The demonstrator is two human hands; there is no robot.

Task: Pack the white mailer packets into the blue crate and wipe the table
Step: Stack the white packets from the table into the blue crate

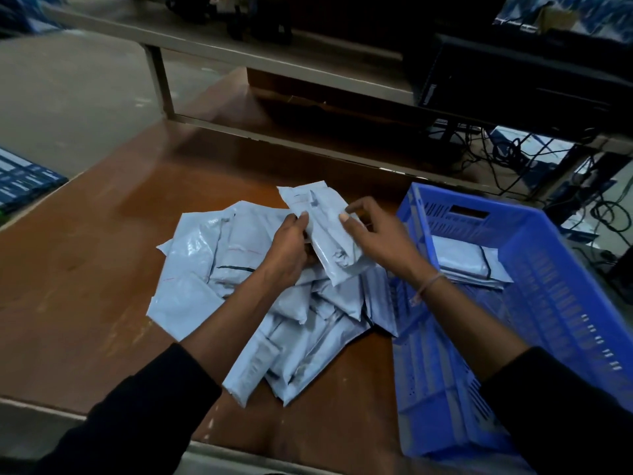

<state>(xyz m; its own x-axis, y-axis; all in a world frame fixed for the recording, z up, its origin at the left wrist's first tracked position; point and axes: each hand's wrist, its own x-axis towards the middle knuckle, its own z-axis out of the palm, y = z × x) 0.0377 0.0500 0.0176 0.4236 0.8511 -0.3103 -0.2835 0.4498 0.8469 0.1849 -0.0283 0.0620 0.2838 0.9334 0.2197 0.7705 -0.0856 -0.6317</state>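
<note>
Packing is in hand; wiping has not begun. Both hands hold one white mailer packet point(323, 231) raised above the pile point(260, 296) at mid-tabletop: the left hand point(286, 250) has fingers closed on its left edge, the right hand point(376, 234) pinches its right side. The blue crate point(555, 269) stands at the tabletop's point(85, 262) right edge, with a few packets point(466, 258) lying toward its far end. Next move, as judged: carry the held packet right, over the crate's near wall, and lay it flat.
</note>
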